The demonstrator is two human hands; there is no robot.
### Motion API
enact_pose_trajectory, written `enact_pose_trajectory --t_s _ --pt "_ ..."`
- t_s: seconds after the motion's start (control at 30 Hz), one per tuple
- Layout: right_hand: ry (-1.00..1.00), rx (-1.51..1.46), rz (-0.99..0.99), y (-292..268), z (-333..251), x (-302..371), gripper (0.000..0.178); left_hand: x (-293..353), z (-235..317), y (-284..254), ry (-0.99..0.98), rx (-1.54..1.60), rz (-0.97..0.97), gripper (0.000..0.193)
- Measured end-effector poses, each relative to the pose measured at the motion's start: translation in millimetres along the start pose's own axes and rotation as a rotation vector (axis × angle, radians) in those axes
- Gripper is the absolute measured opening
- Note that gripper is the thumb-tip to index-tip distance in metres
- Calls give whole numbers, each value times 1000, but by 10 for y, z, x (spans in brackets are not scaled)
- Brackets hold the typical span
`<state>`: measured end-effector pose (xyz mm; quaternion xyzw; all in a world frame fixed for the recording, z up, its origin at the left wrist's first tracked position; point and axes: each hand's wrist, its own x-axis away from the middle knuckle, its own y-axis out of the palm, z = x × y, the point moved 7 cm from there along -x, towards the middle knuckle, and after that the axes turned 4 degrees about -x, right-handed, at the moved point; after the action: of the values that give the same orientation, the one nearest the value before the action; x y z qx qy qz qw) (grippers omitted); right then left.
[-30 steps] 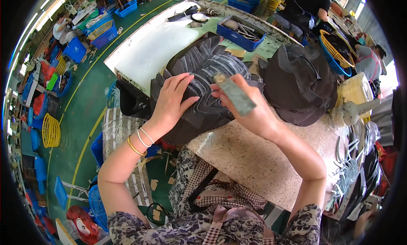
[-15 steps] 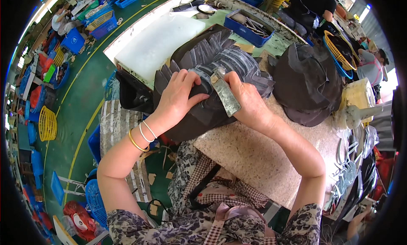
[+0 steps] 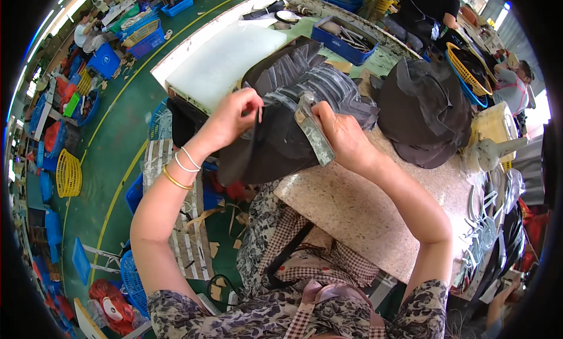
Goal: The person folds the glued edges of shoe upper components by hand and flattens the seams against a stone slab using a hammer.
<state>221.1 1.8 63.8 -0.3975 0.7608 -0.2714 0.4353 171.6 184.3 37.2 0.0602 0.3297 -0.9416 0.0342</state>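
A stack of dark brown, sheet-like leather-looking pieces (image 3: 319, 84) lies fanned out on the bench, their overlapping edges smudged grey. My left hand (image 3: 234, 119) is closed, fingers pinched at the edge of one smooth dark piece (image 3: 278, 145) on the near side of the stack. That piece's left part is tilted up and hangs past the bench edge. In my right hand (image 3: 346, 137) is a worn, grey, flat bar-shaped tool (image 3: 315, 133), slanting over the same piece. Whether the tool touches it, I cannot tell.
Right of the stack sits another dark pile (image 3: 423, 113). Behind are a blue tray of tools (image 3: 343, 41) and a white board (image 3: 226, 58). A yellowish roll (image 3: 495, 131) stands at the right. Beyond the bench are baskets (image 3: 69, 174) and other people (image 3: 516, 84).
My left hand has moved left and slightly up, off the fanned edges, and now pinches one piece, which has swung up. The right hand with the tool has barely shifted.
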Motion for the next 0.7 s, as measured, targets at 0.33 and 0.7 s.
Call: enact_pose_trajectory --t_s 0.33,0.7 --pt "-232 262 -45 178 -234 108 18 -146 344 59 449 -21 -137 14" --pt "-183 241 -192 227 -197 192 18 -272 586 2 303 -63 -263 25"
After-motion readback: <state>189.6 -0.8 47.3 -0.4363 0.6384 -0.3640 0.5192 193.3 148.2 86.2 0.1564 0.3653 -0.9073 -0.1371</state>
